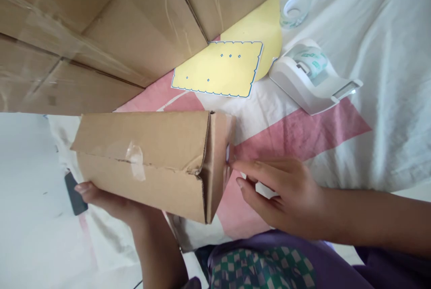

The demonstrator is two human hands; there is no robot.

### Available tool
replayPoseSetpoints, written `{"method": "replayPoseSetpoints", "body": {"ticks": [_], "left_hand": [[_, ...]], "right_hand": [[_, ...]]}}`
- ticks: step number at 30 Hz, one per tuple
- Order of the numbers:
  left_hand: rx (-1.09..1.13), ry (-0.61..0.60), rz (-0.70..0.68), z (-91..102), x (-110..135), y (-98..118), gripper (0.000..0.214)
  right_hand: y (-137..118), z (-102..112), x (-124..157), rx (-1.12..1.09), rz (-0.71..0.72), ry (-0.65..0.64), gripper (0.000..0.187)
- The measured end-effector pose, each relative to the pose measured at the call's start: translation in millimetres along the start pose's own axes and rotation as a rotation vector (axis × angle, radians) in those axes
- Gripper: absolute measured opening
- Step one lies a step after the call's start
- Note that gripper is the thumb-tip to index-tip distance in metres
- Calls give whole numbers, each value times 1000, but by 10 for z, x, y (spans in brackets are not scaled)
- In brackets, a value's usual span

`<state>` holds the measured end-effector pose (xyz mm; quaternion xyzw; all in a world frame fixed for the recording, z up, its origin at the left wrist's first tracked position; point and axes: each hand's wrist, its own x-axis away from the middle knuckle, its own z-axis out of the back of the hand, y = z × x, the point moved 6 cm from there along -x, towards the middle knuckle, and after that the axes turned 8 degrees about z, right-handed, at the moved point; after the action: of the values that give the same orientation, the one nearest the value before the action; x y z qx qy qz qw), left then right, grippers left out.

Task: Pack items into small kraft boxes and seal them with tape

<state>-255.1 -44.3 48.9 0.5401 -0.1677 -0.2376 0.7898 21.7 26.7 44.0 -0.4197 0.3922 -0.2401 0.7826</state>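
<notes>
A small brown cardboard box [144, 140] is held up and tilted in front of me, a strip of clear tape [136, 161] across its top seam. My left hand [111, 203] supports it from below at the left, thumb along its near edge; the other fingers are hidden underneath. At the box's right end, a small pale patch [228, 152] shows on the end flap. The index fingertip of my right hand [272, 185] touches or nearly touches that end, with the thumb apart from it. I see nothing held between those fingers.
Large taped cardboard boxes [161, 24] stand at the upper left. On the white and pink cloth [380, 55] lie yellow cards [218, 66], a white tape dispenser [303, 82] and a loose tape roll [295, 10]. A dark rectangular object [76, 194] is at left.
</notes>
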Motion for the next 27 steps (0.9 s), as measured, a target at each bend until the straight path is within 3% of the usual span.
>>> {"method": "replayPoseSetpoints", "body": {"ticks": [4,9,13,18,27], "left_hand": [[138,141,-117,61,20,55,51],[202,118,-121,110,-21,-11,44],[162,127,-92,89,-23,7,52],[144,88,-63,16,-51,50,55],[173,76,-35,128,-126,-85,38]], "right_hand": [[7,9,0,9,-11,1,31],[0,17,-6,20,-4,19,30],[60,-5,4,110,-27,33,43],[104,-67,27,128,85,64,60],[227,-209,6,-99,-112,-25,71]]}}
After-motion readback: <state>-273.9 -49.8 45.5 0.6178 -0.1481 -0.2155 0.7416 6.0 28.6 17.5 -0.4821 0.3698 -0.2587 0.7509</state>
